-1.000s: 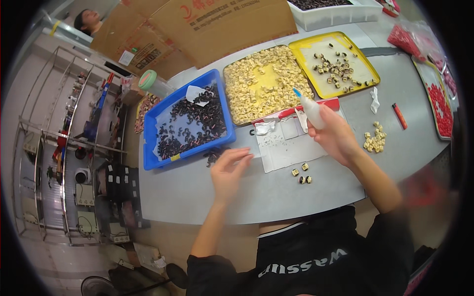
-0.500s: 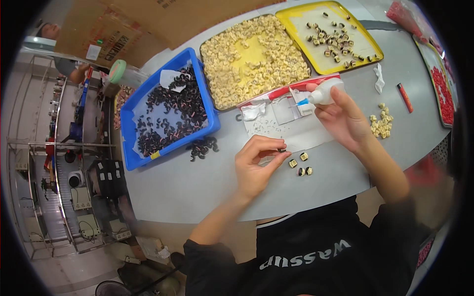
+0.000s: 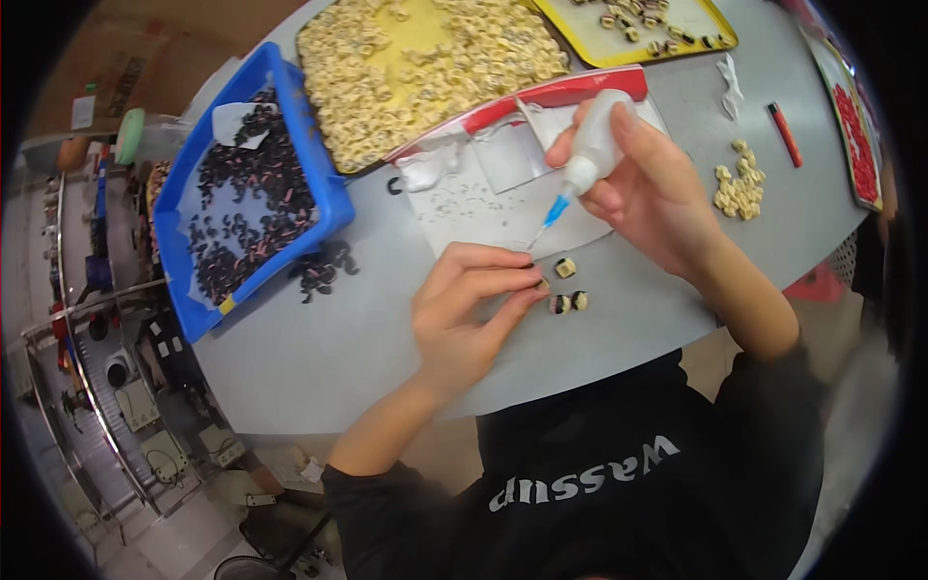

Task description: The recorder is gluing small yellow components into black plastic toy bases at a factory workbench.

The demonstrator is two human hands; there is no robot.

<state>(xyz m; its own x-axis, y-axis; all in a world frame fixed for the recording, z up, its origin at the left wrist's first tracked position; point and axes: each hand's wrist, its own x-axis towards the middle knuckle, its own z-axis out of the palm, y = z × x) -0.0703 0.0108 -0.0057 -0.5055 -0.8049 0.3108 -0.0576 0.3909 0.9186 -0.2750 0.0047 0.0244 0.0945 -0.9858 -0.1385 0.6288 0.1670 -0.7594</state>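
Observation:
My right hand [image 3: 657,184] holds a white squeeze bottle [image 3: 601,145] with a blue needle tip [image 3: 556,210], tilted down. The thin needle ends right by the fingertips of my left hand [image 3: 474,304], which pinches a small dark piece, mostly hidden by the fingers. Beside those fingers, on the grey table, lie several small cream blocks with black sides [image 3: 565,268]. Behind the hands a white sheet [image 3: 454,217] bears small specks and a crumpled white tissue [image 3: 430,169].
A blue tray [image 3: 333,208] of black curved pieces stands at left. Farther back are a tray of cream pieces [image 3: 338,97] and a yellow tray [image 3: 720,29]. Loose cream pieces [image 3: 739,184], a red marker-like stick [image 3: 786,135] and a tray of red pieces [image 3: 855,135] lie at right.
The bottle has come down toward my left hand and tipped so its needle points down at the pinched piece. The whole view has shifted, with the table things now farther up and left.

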